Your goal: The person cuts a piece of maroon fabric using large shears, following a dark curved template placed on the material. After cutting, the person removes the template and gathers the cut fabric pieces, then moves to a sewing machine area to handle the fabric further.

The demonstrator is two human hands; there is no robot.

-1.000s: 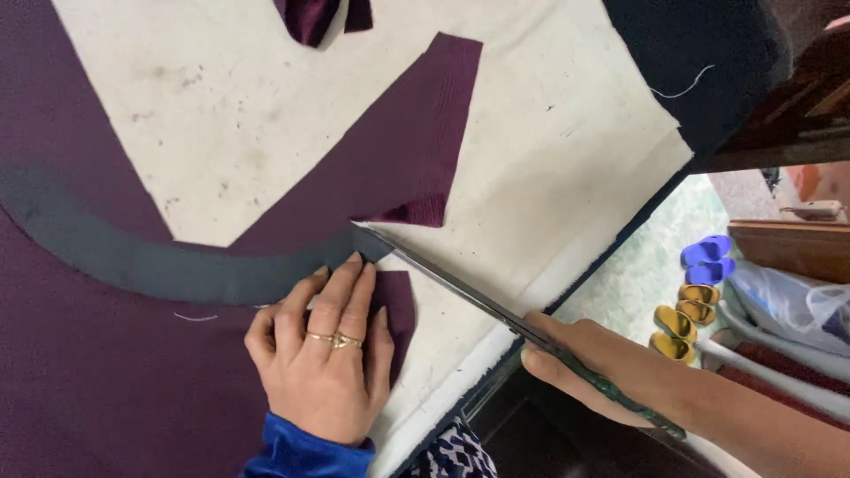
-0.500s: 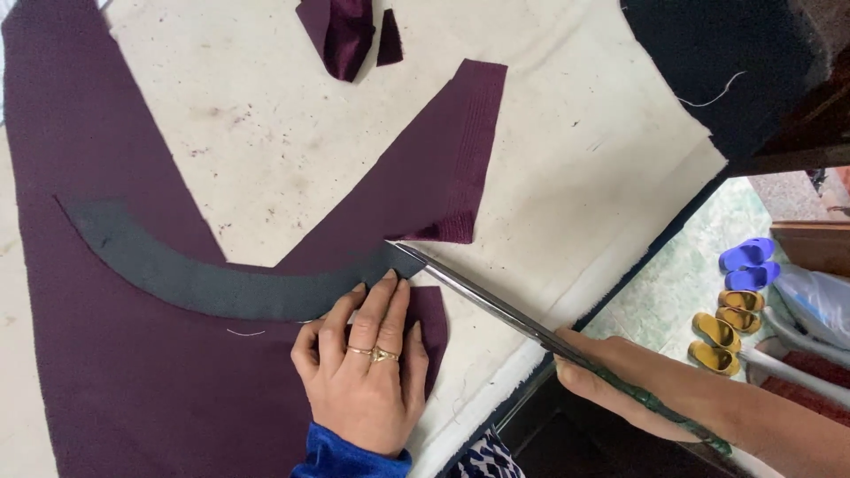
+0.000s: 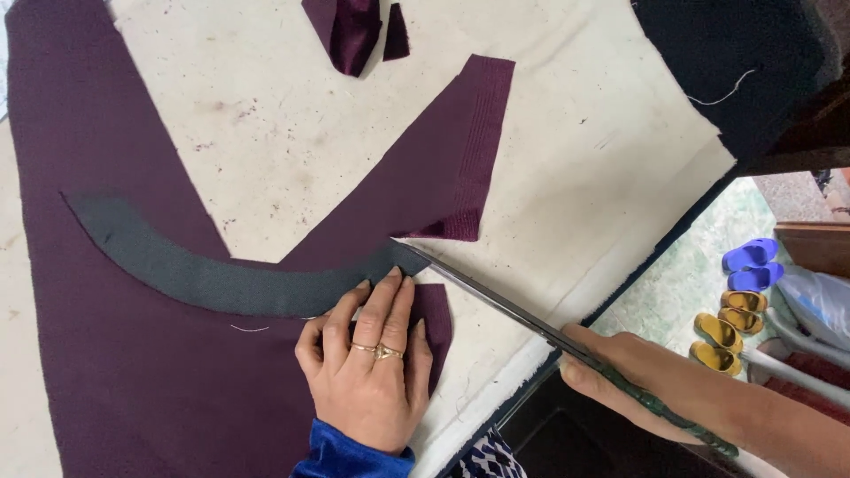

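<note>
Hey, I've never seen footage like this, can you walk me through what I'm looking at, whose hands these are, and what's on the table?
This is one view from a camera worn on a person's head, looking down at their own two bare hands. A pale work table carries dark purple fabric with a curved grey strip laid on it. The left hand, wearing rings, presses flat on the fabric by the strip's end. The right hand grips long scissors, tips at the strip's end. Small purple scraps lie at the top; sandals sit on the floor.

No labels, signs or screens show; the one possible package is a pale plastic bag (image 3: 819,301) on the floor right of the worktop (image 3: 575,159).
</note>
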